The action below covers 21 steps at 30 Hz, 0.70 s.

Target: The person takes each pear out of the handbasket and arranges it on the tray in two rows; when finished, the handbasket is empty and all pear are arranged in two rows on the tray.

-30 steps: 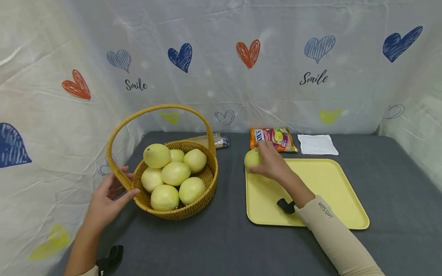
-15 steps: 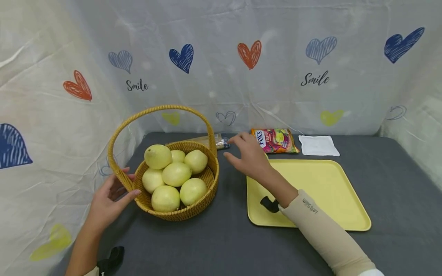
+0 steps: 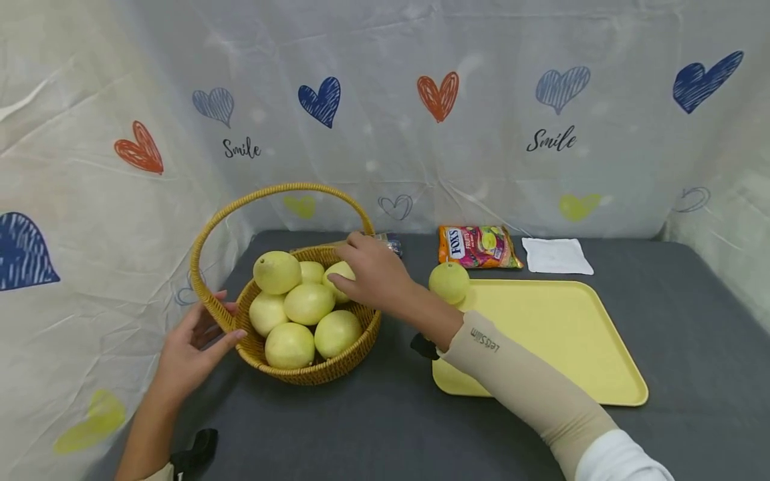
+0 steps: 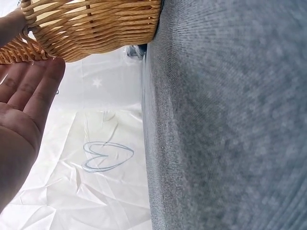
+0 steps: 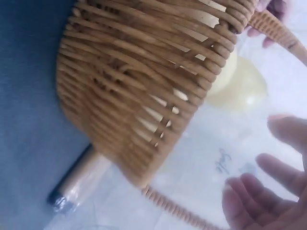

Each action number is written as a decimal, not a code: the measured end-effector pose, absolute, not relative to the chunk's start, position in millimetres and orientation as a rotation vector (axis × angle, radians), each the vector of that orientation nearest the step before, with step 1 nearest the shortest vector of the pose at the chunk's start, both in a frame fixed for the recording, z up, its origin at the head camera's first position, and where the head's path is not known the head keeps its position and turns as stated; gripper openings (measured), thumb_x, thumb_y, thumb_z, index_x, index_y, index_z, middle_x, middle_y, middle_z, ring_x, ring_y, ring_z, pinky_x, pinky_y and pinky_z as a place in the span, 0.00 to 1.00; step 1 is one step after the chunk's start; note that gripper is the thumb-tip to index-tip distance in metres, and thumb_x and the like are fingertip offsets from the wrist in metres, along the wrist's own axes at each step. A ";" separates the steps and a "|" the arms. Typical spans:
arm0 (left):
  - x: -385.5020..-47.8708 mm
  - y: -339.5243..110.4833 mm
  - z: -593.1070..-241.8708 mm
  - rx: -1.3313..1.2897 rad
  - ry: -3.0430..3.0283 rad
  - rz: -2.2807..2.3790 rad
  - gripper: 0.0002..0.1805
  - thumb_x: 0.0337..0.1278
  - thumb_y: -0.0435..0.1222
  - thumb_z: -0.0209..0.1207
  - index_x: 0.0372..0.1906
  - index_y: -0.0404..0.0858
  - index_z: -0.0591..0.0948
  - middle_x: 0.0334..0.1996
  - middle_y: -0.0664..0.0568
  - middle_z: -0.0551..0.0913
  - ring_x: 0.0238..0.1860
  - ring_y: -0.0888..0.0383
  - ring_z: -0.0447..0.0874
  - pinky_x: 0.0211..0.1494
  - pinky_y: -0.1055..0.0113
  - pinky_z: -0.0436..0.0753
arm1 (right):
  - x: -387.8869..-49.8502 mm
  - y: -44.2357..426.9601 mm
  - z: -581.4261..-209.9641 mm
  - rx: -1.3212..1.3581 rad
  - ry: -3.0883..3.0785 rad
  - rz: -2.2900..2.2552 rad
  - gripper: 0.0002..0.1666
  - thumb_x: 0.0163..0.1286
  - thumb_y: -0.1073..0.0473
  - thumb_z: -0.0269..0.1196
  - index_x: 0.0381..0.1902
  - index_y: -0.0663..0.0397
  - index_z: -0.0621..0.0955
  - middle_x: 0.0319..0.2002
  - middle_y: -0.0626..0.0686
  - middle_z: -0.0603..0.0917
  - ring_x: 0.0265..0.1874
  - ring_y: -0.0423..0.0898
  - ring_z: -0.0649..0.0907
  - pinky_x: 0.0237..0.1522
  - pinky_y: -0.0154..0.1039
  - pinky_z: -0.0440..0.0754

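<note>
A woven wicker basket (image 3: 307, 378) with a tall hoop handle stands left of centre, holding several pale yellow-green round fruits (image 3: 309, 303). My left hand (image 3: 188, 347) holds its left side where the handle meets the rim, thumb in front and fingers behind. In the left wrist view those fingers (image 4: 36, 91) lie against the weave. My right hand (image 3: 375, 274) hovers over the basket's right rim beside a fruit (image 3: 339, 277), fingers spread and bent, nothing between them. One more such fruit (image 3: 449, 282) sits at the far left corner of a yellow tray (image 3: 541, 341).
Behind the tray lie a colourful candy bag (image 3: 479, 247) and a white square packet (image 3: 557, 256). A clear-wrapped long pack (image 5: 81, 177) lies behind the basket. A fabric backdrop (image 3: 385, 120) with printed hearts borders the grey table (image 3: 385, 427).
My right hand has let go of the fruit at the tray's corner and moved left to the basket. The left hand keeps its place on the basket.
</note>
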State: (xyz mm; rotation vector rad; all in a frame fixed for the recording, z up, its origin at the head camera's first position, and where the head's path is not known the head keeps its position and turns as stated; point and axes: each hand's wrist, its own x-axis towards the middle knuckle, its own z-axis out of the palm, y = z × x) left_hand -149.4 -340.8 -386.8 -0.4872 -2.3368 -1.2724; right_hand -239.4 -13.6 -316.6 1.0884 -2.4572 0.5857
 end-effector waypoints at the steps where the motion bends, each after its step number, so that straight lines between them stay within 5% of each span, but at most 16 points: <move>1: -149.7 -340.8 -386.4 -0.486 -2.339 -1.271 0.39 0.50 0.16 0.68 0.70 0.34 0.71 0.53 0.44 0.82 0.53 0.63 0.81 0.51 0.80 0.79 | -240.8 -18.7 -315.0 1.102 -2.489 0.587 0.20 0.71 0.50 0.67 0.54 0.55 0.82 0.46 0.54 0.78 0.36 0.46 0.78 0.36 0.38 0.79; 10: -148.5 -340.8 -385.5 -0.486 -2.347 -1.276 0.39 0.51 0.15 0.66 0.70 0.33 0.70 0.54 0.42 0.80 0.54 0.63 0.81 0.51 0.79 0.79 | -256.5 -64.3 -308.2 1.220 -2.812 0.638 0.42 0.71 0.44 0.66 0.76 0.52 0.64 0.68 0.57 0.68 0.51 0.47 0.79 0.44 0.37 0.80; 21: -147.9 -339.2 -383.4 -0.479 -2.355 -1.282 0.40 0.52 0.15 0.66 0.71 0.34 0.69 0.54 0.42 0.80 0.54 0.62 0.81 0.51 0.79 0.79 | -264.3 -100.1 -300.7 1.327 -2.933 0.448 0.55 0.69 0.41 0.67 0.82 0.42 0.48 0.80 0.55 0.47 0.69 0.55 0.69 0.63 0.44 0.73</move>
